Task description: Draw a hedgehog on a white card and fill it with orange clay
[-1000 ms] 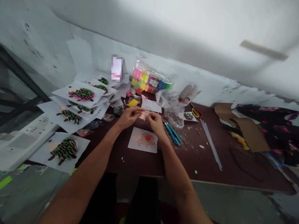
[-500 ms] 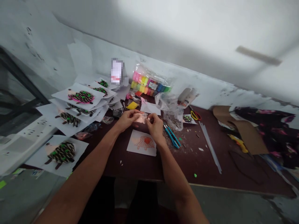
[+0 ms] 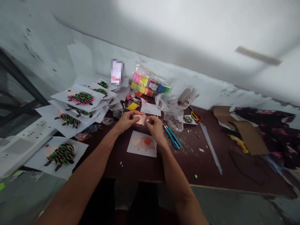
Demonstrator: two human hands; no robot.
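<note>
My left hand (image 3: 127, 121) pinches a small clear packet with pale pink-orange clay (image 3: 140, 120) above the table. Just right of the packet, my right hand (image 3: 154, 125) has its fingers pressed together; what they hold is too small to make out. Below both hands lies a white sheet (image 3: 131, 149) with an orange outline of a hedgehog. A pale patch covers the drawing's face and a red-orange spot (image 3: 147, 141) sits on its body.
Hedgehog pictures (image 3: 81, 97) are stacked at the left. Behind my hands are coloured clay sticks (image 3: 150, 85) and a yellow packet (image 3: 132, 106). To the right lie teal cutters (image 3: 172, 137), scissors (image 3: 196, 115), clear sticks (image 3: 211, 148) and a yellow glue gun (image 3: 238, 143).
My right hand has shifted slightly away from the packet, leaving a small gap. My left hand stays nearly in place with the packet.
</note>
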